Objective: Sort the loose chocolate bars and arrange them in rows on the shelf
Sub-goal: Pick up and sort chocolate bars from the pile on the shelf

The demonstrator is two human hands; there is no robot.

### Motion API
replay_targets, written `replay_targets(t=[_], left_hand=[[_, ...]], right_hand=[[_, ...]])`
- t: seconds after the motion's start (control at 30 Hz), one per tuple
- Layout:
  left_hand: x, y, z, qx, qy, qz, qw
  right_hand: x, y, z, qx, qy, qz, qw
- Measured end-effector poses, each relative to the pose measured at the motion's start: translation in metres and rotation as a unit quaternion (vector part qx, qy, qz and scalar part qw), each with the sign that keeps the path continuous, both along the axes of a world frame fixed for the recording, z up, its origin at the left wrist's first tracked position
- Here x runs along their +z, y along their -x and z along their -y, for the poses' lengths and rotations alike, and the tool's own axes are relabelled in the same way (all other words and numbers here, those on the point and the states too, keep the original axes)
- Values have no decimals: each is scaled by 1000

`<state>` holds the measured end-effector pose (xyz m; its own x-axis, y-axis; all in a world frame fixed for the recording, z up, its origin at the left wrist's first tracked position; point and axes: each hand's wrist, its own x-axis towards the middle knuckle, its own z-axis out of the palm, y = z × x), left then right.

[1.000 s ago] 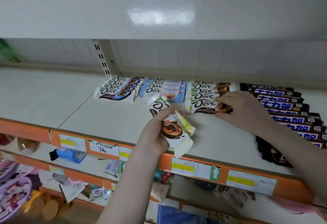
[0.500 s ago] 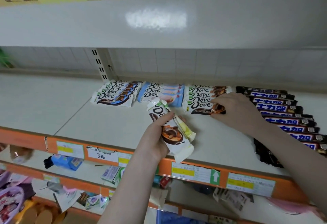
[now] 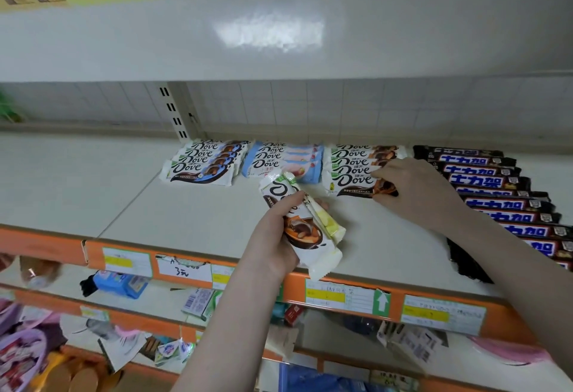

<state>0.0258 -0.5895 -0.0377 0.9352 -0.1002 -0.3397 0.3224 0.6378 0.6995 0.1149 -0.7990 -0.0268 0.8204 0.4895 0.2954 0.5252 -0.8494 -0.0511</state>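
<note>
Brown-swirl Dove row (image 3: 361,168): right hand (image 3: 415,193) pinching front bar, squaring it; left hand (image 3: 279,236) grips spare bars (image 3: 305,227) at 6 o'clock; next, lay one in front

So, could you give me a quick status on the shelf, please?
Left hand grips loose Dove bars. Right hand pinches front orange Dove bar. Nothing blocking.

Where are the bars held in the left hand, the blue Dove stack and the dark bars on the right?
Held bars (image 3: 302,230): head view, on the top bar's nut picture.
Blue Dove stack (image 3: 266,163): head view, on the front bar's logo.
Dark bars (image 3: 477,181): head view, on one bar's blue lettering.
</note>
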Motion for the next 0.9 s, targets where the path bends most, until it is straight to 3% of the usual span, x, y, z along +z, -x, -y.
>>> replay_targets(t=[0.1,0.17,0.3,0.47,0.7,0.9], left_hand=[[1,1,0,12,25,1,1000],[1,2,-1,22,43,5,999],[1,2,-1,48,48,-1,998],[4,1,3,21,86,36,995],[14,3,2,11,24,19,999],[19,3,-13,56,-45,-4,997]], right_hand=[[4,6,-2,-4,-4,12,1000],[9,15,-6,-2,-76,6,997],[22,42,-17,26,-245,-137,959],[24,59,-35,45,-267,-270,924],[27,57,-33,31,-329,-302,894],[43,54,-14,7,-372,-246,895]])
